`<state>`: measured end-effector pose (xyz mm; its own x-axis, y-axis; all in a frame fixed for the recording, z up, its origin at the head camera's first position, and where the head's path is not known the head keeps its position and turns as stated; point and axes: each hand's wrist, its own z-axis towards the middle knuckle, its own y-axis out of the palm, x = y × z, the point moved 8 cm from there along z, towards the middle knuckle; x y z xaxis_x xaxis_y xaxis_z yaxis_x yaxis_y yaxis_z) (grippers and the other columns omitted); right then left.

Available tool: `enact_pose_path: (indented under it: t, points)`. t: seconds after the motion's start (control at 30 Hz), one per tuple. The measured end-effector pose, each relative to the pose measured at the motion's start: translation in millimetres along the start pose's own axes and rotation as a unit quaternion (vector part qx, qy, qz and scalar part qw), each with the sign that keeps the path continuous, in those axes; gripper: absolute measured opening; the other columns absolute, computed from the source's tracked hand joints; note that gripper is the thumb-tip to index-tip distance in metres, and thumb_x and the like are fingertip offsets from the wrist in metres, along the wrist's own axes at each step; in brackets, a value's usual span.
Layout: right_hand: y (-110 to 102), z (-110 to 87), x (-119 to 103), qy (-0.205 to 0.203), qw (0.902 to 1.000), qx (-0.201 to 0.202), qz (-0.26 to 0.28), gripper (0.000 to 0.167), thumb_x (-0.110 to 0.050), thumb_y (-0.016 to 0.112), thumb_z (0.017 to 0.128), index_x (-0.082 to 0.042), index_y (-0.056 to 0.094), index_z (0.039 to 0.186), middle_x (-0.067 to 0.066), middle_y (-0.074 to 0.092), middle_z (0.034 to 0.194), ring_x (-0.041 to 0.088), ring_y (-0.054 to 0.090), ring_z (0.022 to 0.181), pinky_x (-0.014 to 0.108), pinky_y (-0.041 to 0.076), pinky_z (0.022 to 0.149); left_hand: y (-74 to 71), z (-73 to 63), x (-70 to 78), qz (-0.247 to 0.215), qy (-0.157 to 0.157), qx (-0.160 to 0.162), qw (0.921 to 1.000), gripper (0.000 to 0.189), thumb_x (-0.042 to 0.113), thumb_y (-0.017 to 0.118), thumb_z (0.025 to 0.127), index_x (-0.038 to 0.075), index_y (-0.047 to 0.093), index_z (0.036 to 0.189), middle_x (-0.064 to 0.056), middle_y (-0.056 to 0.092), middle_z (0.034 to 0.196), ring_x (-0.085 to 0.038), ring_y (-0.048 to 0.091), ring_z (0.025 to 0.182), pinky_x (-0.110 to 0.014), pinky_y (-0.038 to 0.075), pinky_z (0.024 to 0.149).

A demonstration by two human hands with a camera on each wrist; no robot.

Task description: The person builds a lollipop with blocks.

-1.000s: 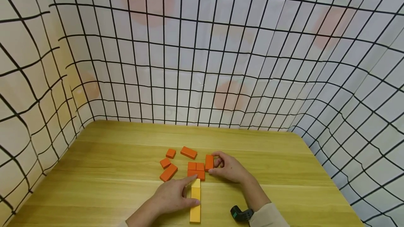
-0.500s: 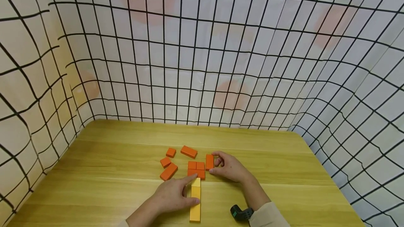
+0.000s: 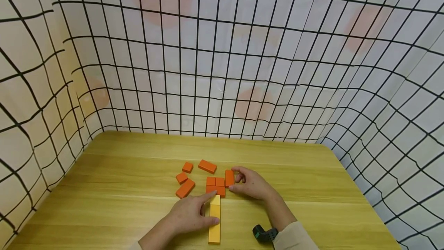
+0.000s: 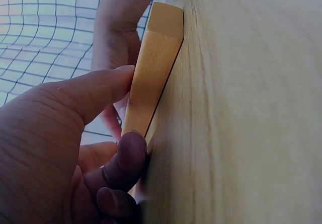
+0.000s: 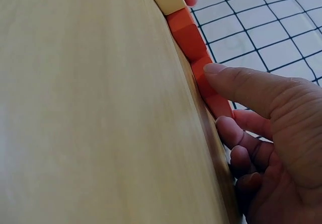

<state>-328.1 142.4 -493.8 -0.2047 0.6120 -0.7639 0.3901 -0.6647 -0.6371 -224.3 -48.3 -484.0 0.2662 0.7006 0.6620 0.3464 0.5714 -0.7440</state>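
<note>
My right hand [image 3: 254,184] pinches an upright-lying orange rectangular block [image 3: 229,178], its thumb at the near end and index finger at the far end. That block lies right beside a group of two small square orange blocks [image 3: 220,181] above a longer orange block [image 3: 222,192]. With its index fingertip, my left hand [image 3: 190,215] touches the longer block. Its thumb rests on the row of yellow blocks [image 3: 214,235] running toward me from the group. In the left wrist view, several left fingers curl beside a yellow block [image 4: 156,53].
To the left of the group lie two small orange blocks [image 3: 187,167] and a longer tilted orange block [image 3: 185,188]. Another orange block [image 3: 207,166] sits behind. A black device [image 3: 263,234] is at my right wrist. Black grid netting [image 3: 215,61] surrounds the wooden table [image 3: 298,165].
The orange block in my right hand has shifted slightly left, closing the narrow gap to the group. My left hand keeps its place on the blocks.
</note>
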Motion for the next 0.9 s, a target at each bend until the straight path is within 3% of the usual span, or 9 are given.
enact_pose_path:
  t: [0.9]
  points:
    - [2.7,0.3,-5.9,-0.02,0.9998,-0.006,0.0,0.067,-0.03,0.081,0.089,-0.009,0.054,0.147,0.002,0.059,0.097,0.015,0.051,0.083,0.029,0.044,0.076,0.1,1.6,-1.4,-0.006,0.002,0.001,1.0,0.081,0.061,0.075,0.083,0.027,0.051,0.152,0.013,0.05,0.055,-0.006,0.044,0.05,-0.027,0.034,0.051]
